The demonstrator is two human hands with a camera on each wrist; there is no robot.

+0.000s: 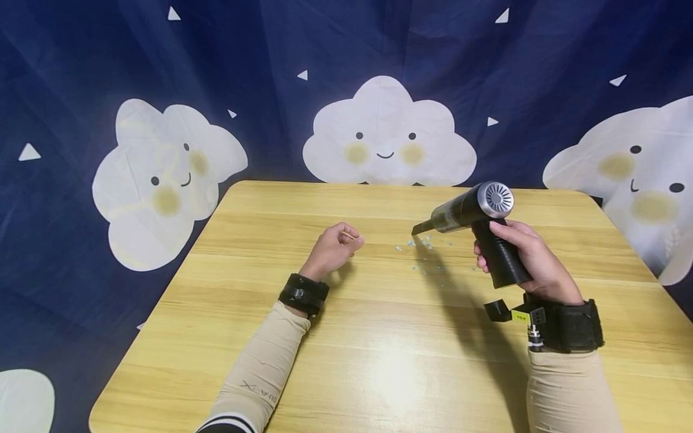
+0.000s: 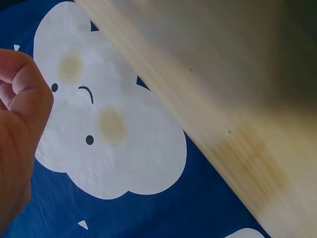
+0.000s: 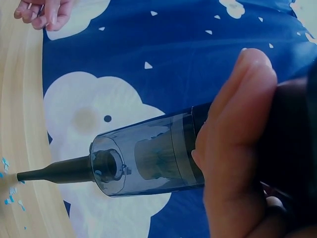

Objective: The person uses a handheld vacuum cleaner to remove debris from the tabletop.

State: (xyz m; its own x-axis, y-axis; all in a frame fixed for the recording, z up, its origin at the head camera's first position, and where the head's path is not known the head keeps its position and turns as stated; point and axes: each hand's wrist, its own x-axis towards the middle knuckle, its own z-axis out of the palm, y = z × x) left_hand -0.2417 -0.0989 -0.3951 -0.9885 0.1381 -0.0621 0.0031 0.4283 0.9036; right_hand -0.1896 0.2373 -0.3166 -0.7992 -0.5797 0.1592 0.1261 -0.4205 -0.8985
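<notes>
My right hand [image 1: 544,264] grips a black handheld vacuum cleaner [image 1: 495,252] by its handle, thumb over the back. Its narrow nozzle [image 1: 424,227] slants down to the left, the tip right at some small blue paper-like scraps [image 1: 411,243] on the table. In the right wrist view, the clear dust cup [image 3: 148,158] shows a filter inside and a few bluish bits near the nozzle end. Left of the scraps, my left hand [image 1: 332,249] hovers low over the table, fingers loosely curled around nothing; part of it shows at the left wrist view's edge.
Under both hands lies a wood-grain table [image 1: 346,337] with rounded corners. More tiny blue bits are scattered toward the vacuum's shadow. Behind the table hangs a dark blue curtain [image 1: 271,60] with smiling white clouds. Each wrist wears a black strap [image 1: 304,293].
</notes>
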